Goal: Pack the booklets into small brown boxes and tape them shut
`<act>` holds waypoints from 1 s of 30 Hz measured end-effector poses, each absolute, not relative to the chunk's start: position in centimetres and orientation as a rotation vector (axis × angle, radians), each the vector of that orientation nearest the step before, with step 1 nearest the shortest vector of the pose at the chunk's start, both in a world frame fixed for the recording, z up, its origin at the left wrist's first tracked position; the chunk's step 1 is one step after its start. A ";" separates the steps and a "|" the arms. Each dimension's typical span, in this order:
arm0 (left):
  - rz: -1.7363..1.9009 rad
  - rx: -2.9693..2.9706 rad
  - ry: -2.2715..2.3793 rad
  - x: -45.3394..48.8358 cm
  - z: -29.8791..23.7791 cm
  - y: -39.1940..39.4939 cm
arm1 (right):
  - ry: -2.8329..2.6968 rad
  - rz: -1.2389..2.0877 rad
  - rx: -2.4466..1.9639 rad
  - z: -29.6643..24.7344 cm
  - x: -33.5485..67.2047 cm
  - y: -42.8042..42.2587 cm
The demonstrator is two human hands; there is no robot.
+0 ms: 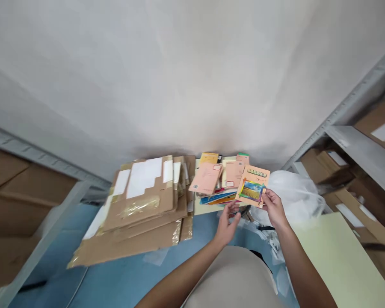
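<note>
Right hand (273, 208) pinches illustrated booklet (253, 187); left hand (227, 226), at its 7 o'clock, half-open, empty. Stacked booklets (205, 179), 9 o'clock, may slide if bumped.

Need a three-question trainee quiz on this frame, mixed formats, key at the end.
1. Short answer: which hand holds the landscape-cover booklet?
2. True or false: the stacked cardboard lies to the left of the booklet pile.
3. Fill in: the floor is ____ in colour.

Key: 1. The right hand. 2. True. 3. Blue.
</note>
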State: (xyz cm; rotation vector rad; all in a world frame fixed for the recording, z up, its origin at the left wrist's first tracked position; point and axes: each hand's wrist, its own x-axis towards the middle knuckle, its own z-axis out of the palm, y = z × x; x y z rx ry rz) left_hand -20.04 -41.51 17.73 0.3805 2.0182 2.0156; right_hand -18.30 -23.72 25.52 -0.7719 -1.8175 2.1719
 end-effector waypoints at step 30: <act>0.996 0.645 1.241 -2.3 17.8 -9.6 | -0.833 1.518 -1.412 21.7 18.6 -2.3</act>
